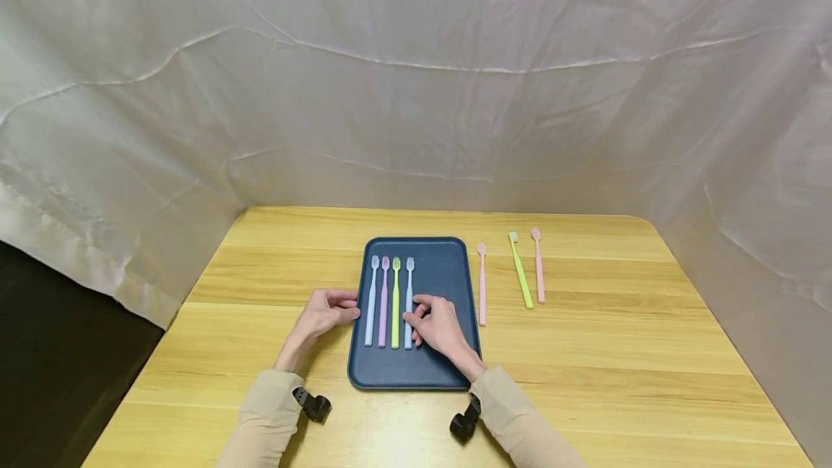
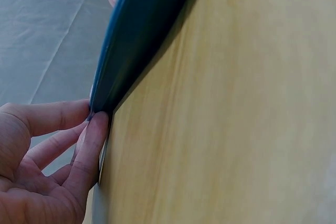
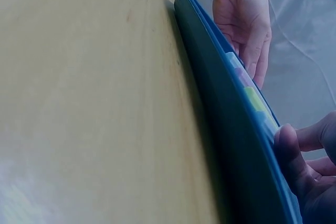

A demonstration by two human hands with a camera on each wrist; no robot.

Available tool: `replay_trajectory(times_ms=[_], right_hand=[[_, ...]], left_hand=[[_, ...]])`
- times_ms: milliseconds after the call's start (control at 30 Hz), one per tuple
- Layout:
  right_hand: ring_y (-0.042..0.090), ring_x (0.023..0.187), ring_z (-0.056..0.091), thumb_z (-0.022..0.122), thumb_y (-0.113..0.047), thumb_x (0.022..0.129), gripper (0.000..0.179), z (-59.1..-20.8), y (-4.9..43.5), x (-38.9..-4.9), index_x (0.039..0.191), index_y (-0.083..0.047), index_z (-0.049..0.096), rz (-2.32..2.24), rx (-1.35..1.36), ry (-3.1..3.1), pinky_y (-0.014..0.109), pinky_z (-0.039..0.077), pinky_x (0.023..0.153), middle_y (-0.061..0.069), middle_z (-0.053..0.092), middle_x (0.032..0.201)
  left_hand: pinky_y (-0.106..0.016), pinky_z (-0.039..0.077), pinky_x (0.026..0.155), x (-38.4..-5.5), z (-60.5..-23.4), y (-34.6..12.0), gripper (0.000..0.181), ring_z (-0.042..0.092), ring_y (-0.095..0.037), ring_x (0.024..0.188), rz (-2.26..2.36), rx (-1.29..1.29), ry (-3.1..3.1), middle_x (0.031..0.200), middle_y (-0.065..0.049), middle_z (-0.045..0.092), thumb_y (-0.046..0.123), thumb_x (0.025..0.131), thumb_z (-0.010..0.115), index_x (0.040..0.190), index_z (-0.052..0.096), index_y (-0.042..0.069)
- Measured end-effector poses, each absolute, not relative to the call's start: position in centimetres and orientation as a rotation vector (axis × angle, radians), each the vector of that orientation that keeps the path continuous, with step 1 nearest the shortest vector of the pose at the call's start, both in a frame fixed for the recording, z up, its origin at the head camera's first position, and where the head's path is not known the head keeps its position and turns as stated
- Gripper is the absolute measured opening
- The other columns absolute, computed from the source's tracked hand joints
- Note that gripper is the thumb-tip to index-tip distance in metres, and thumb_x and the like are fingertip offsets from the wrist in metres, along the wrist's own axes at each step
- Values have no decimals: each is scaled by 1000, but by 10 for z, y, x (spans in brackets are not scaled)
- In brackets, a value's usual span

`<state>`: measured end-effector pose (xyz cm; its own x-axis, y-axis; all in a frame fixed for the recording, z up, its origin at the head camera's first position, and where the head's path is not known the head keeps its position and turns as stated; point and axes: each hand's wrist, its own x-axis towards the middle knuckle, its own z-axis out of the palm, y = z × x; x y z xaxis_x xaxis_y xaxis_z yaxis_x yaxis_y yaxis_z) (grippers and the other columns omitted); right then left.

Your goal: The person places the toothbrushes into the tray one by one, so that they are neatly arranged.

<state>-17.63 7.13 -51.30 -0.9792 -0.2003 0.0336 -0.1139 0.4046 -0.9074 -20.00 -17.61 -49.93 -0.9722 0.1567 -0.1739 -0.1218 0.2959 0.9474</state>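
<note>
A dark blue tray (image 1: 448, 273) holds several toothbrushes in a row, handles toward me. From left to right lie a light blue toothbrush (image 1: 371, 309), a purple toothbrush (image 1: 383, 309), a yellow-green toothbrush (image 1: 395, 309) and a second light blue toothbrush (image 1: 409, 284). My right hand (image 1: 440, 325) reaches over the tray's right side and pinches that last one by its handle. At the tray's left rim, my left hand (image 1: 325, 313) touches the edge with thumb and index finger. The left wrist view shows those fingertips right at the tray's wall (image 2: 139, 40).
Right of the tray, on the wooden table (image 1: 617, 352), lie a pink toothbrush (image 1: 482, 287), a green toothbrush (image 1: 522, 276) and another pink toothbrush (image 1: 539, 273). A pale cloth (image 1: 416, 114) hangs behind the table and along its sides. Both wrists wear small black cameras.
</note>
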Motion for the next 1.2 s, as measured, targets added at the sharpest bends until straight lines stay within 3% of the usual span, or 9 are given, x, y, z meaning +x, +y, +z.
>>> replay_trajectory(times_ms=[467, 933, 1200], right_hand=[[11, 45, 60, 70, -10, 93, 43, -511, 76, -172, 130, 9, 60, -1688, -282, 2573, 29, 53, 45, 9, 66, 74], [16, 47, 61, 71, -9, 92, 42, -501, 83, -165, 128, 9, 62, -1784, -256, 2538, 31, 53, 44, 10, 64, 72], [13, 47, 59, 72, -9, 91, 43, -498, 91, -162, 129, 9, 62, -1844, -201, 2503, 31, 53, 44, 8, 62, 72]], left_hand=[[-15, 52, 71, -201, -501, -176, 46, 63, -5, 80, 1729, 27, 2333, 108, -33, 70, -3, 83, 72, 124, 61, -18], [-16, 51, 74, -203, -504, -178, 43, 64, -7, 82, 1690, -1, 2373, 104, -25, 72, -2, 82, 72, 122, 64, -15], [-16, 52, 74, -202, -503, -177, 43, 64, -7, 82, 1699, -1, 2363, 105, -27, 72, -2, 82, 72, 123, 64, -15]])
